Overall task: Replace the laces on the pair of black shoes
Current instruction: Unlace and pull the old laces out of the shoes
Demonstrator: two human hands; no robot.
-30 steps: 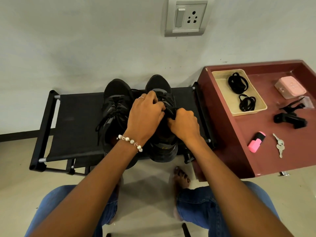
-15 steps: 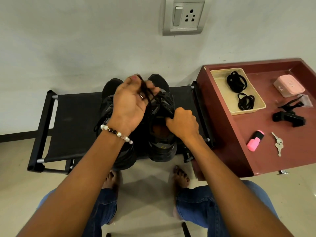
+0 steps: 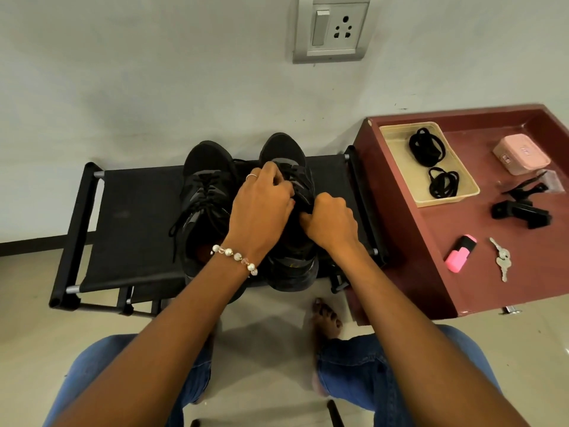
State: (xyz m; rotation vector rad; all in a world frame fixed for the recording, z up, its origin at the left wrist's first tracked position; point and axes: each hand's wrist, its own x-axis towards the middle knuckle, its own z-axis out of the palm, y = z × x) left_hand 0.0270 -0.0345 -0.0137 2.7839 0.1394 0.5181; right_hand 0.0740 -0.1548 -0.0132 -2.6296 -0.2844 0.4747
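Note:
Two black shoes stand side by side on a black fabric rack [image 3: 132,217], toes toward the wall. The left shoe [image 3: 203,192] is still laced, its lace ends hanging loose. My left hand [image 3: 261,208] lies over the lacing of the right shoe [image 3: 286,155], fingers curled and pinching at its black lace. My right hand [image 3: 331,221] grips the right side of that shoe near its tongue. Two bundles of black laces [image 3: 426,147] [image 3: 443,183] lie in a beige tray [image 3: 397,155] on the maroon table.
The maroon table [image 3: 462,272] stands right of the rack, carrying a pink box [image 3: 520,157], a black clip tool [image 3: 520,211], a pink highlighter [image 3: 460,252] and keys [image 3: 502,260]. A wall socket [image 3: 332,27] sits above. My knees and bare foot [image 3: 326,318] are below.
My left hand, raised half a second ago with a length of lace pulled up, has come back down onto the right shoe's lacing. My right hand has stayed on the shoe.

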